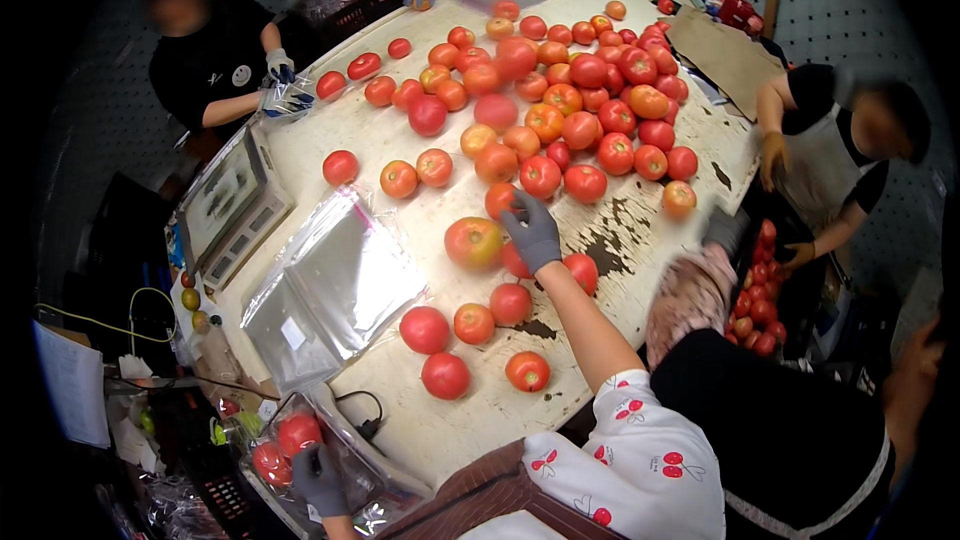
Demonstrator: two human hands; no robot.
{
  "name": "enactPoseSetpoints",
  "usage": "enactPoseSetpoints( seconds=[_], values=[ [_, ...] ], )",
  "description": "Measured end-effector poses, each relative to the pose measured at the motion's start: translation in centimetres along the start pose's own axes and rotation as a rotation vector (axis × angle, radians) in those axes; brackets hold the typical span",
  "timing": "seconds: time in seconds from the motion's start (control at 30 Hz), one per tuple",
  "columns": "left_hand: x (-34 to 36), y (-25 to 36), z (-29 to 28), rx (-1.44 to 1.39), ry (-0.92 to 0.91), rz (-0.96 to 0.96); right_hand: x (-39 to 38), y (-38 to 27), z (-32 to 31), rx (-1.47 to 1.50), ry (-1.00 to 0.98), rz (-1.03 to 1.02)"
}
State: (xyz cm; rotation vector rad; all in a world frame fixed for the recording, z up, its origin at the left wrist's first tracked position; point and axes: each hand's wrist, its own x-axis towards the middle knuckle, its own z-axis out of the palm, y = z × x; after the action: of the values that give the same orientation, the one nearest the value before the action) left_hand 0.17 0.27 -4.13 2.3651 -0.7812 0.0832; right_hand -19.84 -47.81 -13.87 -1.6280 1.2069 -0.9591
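Observation:
My right hand (533,232), in a dark grey glove, reaches over the white table with its fingers curled at the side of a tomato (499,200). A larger yellow-shouldered tomato (473,243) lies just left of it. At the lower left, my grey-gloved left hand (319,481) is closed at the edge of a clear plastic bag (345,460); its fingertips are partly hidden. Two red tomatoes (298,433) sit in that bag, which rests in a clear bin (400,480). Several loose tomatoes (446,376) lie on the table between my hands.
A large tomato pile (590,90) covers the table's far right. Flat clear bags (340,275) lie at left beside a scale (232,205). Co-workers stand at the far left and right; a patterned sleeve (690,300) reaches in beside my right arm. A tomato crate (762,310) stands at right.

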Motion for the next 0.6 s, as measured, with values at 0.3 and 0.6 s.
enactPoseSetpoints(
  seconds=[0.3,0.6],
  values=[
    [1.0,2.4,0.2,0.126,0.010,-0.088,24.5,0.7,2.6,-0.710,-0.003,-0.140],
    [0.6,1.6,-0.9,0.340,-0.096,-0.105,31.8,4.4,5.3,-0.695,-0.298,-0.160]
  ],
)
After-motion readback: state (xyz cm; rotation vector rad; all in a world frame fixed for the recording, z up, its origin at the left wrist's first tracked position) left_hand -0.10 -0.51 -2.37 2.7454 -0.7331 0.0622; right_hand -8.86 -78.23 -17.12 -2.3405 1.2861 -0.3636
